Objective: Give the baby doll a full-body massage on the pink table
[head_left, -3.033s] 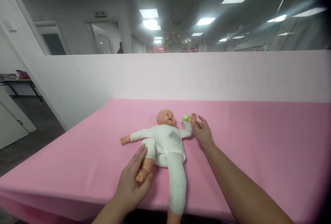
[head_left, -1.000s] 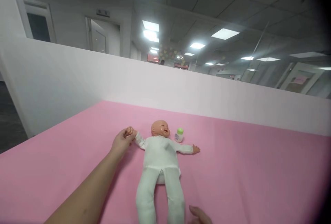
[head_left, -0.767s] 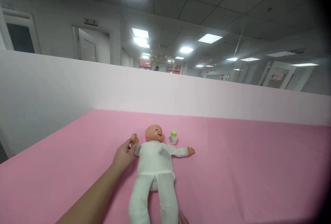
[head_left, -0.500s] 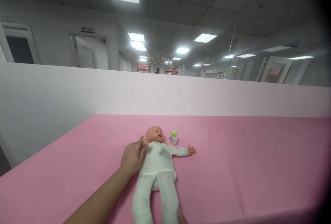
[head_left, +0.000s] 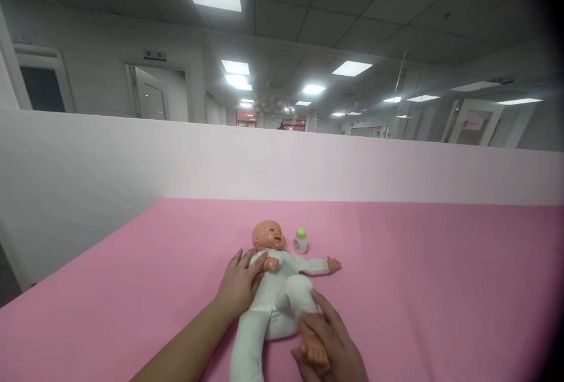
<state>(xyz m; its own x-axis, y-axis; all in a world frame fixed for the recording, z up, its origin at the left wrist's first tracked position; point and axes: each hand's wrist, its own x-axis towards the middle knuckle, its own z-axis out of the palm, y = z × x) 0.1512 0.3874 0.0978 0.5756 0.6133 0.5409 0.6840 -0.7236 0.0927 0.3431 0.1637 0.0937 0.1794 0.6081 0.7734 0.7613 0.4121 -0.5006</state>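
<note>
Pink table (head_left: 440, 288): one doll (head_left: 277, 288); one bottle (head_left: 300, 241); apparently two hands.

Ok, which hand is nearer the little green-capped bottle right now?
Left. The left hand lies on the doll's chest, just below-left of the bottle. The right hand holds the doll's foot, farther toward the camera.

There was one view only, from a camera worn on the person's head. It looked forward and only slightly down across the pink table (head_left: 418, 288), so the ceiling lights and the white partition (head_left: 308, 161) filled the upper half. The doll (head_left: 275, 288) lay low in the middle of the frame, close to the camera, and both forearms entered from the bottom edge. The left hand (head_left: 240, 285) showed whole; the right hand (head_left: 328, 344) ran to the lower border.
</note>
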